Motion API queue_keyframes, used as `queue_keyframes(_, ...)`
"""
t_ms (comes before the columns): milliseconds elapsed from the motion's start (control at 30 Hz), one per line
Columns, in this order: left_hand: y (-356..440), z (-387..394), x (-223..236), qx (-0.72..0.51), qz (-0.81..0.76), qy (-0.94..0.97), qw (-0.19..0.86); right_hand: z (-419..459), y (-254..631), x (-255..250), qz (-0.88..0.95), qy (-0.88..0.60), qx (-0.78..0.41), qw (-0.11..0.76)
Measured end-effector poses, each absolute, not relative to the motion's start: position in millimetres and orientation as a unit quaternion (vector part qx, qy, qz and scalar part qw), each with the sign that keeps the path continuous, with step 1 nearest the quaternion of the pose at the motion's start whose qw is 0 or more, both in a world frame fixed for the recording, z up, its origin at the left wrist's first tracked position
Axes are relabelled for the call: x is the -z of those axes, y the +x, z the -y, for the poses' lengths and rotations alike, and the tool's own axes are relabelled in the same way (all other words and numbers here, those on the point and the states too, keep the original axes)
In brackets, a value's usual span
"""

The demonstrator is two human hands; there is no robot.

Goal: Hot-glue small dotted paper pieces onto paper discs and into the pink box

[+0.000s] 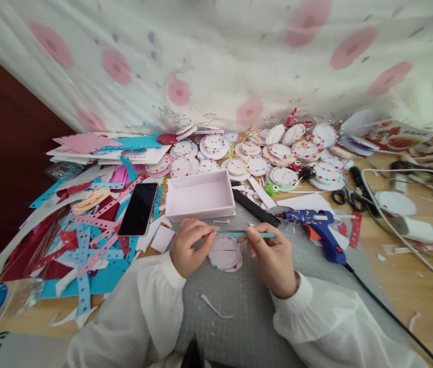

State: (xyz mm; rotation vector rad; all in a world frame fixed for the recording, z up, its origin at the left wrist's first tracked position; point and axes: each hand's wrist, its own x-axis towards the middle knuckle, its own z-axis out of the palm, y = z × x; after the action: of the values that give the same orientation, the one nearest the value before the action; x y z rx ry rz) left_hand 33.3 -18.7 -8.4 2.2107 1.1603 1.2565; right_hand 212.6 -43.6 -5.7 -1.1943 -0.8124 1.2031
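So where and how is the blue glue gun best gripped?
Probably by the handle of the glue gun, from the near right: it lies on its side, handle slanting toward the right sleeve, nozzle pointing left, away from that grip. The cord leaves the handle's bottom, so hold above it.

One head-worn camera looks closely forward and down at the hands [192, 246] [275, 259].

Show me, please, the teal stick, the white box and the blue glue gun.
Teal stick [235, 233], head view: its shaft.
White box [201, 197], head view: its inner floor.
Blue glue gun [325, 228], head view: its body.
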Motion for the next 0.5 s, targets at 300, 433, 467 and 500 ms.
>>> queue_keyframes(300,32.0,16.9,13.2,-0.431,-0.416,0.781,0.176,38.0,221.3,12.6,0.311,-0.506,-0.517,0.616)
queue_keyframes(433,30.2,19.4,8.5,-0.445,-0.415,0.773,0.18,36.9,223.3,10.7,0.304,-0.507,-0.515,0.62)
queue_keyframes(467,29.7,19.6,4.9,-0.453,-0.417,0.768,0.174,36.7,223.7,10.1,0.303,-0.509,-0.514,0.621)
queue_keyframes(500,29.2,19.2,0.2,-0.463,-0.423,0.762,0.164,36.5,224.3,9.7,0.301,-0.509,-0.512,0.622)
